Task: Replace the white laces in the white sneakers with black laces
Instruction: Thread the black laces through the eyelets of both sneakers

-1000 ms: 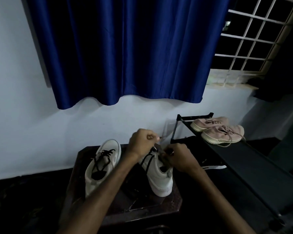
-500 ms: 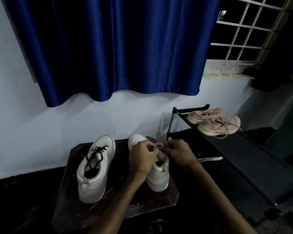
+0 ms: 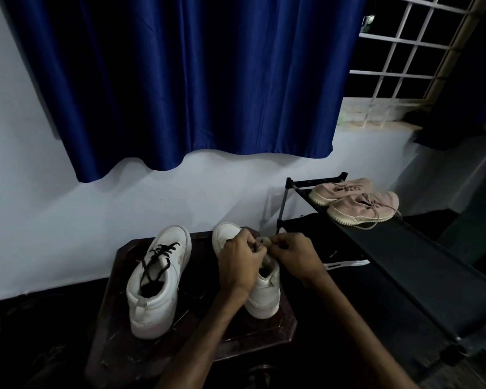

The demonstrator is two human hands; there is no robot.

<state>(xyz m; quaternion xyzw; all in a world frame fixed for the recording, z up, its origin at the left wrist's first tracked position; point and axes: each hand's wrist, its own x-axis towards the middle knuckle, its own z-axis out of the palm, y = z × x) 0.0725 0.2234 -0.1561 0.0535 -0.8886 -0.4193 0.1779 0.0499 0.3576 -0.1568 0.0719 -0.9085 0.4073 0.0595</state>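
Tabletop [image 3: 115,332] carries left sneaker [image 3: 157,279], laced black | right sneaker [image 3: 264,296] beside it, under both hands | left hand [image 3: 240,262] grip pinching black lace [image 3: 258,243] at tongue | right hand [image 3: 292,255] grip pinching there too

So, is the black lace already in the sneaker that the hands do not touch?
In: the black lace crisscrosses the front of that white sneaker, upright on the dark table.

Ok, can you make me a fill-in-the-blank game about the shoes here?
1. The left sneaker has ____ laces.
2. The left hand and right hand both pinch at the white sneaker on the ____.
3. The two shoes on the black rack are ____.
Missing words: black, right, pink.
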